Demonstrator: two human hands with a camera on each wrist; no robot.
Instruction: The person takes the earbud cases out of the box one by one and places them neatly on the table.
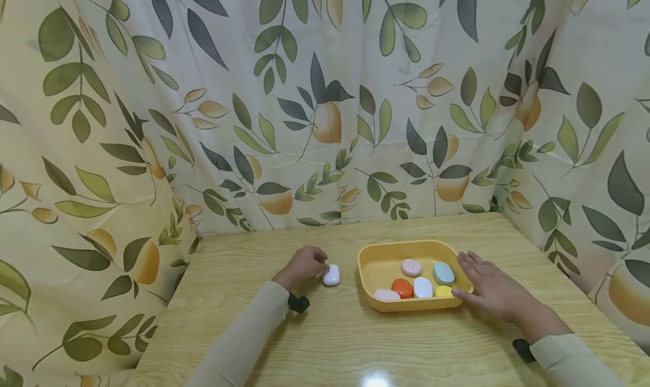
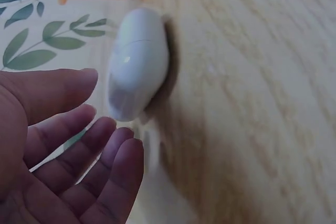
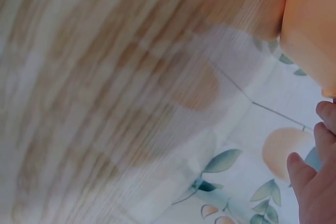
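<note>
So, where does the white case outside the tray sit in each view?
Head: the white case is below centre, beside the left hand.
Left wrist: above and slightly left of centre.
Right wrist: not in it.
Shared landmark: the yellow tray, right of the case in head, cut off top left in left wrist and top right in right wrist.

Pale yellow wood-grain table (image 1: 325, 342), catching a bright glare (image 1: 376, 379) toward its near side. Directly on it, a small white lidded case (image 1: 332, 276) with rounded edges; to the right, near but apart, a yellow-orange rectangular tray (image 1: 406, 306) with rounded corners.
</note>
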